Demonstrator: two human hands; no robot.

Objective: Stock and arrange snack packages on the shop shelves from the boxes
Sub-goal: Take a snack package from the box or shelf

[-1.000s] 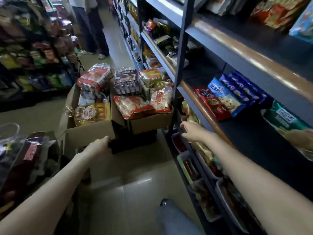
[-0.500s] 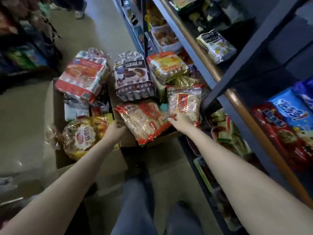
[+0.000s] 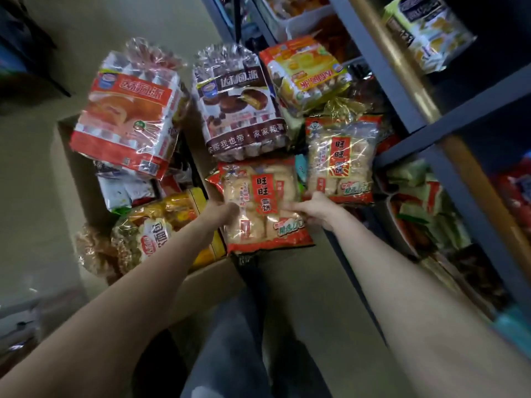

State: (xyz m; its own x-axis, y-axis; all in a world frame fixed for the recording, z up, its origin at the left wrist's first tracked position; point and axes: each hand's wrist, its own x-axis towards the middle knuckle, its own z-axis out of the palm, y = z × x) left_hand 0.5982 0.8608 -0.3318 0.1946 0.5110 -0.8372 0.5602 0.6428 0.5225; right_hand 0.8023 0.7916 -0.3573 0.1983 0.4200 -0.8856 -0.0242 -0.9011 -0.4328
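A red-edged rice cracker package lies on top of the right cardboard box. My left hand grips its left edge and my right hand grips its right edge, fingers curled onto the wrapper. A second, matching rice cracker package lies just behind my right hand. Behind these sit a brown chocolate pie pack and a yellow cake pack. The left cardboard box holds a red pie pack and a yellow bag of snacks.
A dark metal shelf unit runs along the right, with a white-green pack on an upper level and trays of small snacks low down. My grey trouser legs stand on the pale floor between boxes and shelf.
I have leaned closer over the boxes. My left hand left the yellow bag and my right hand left the far package; both now hold the near rice cracker package by its sides.
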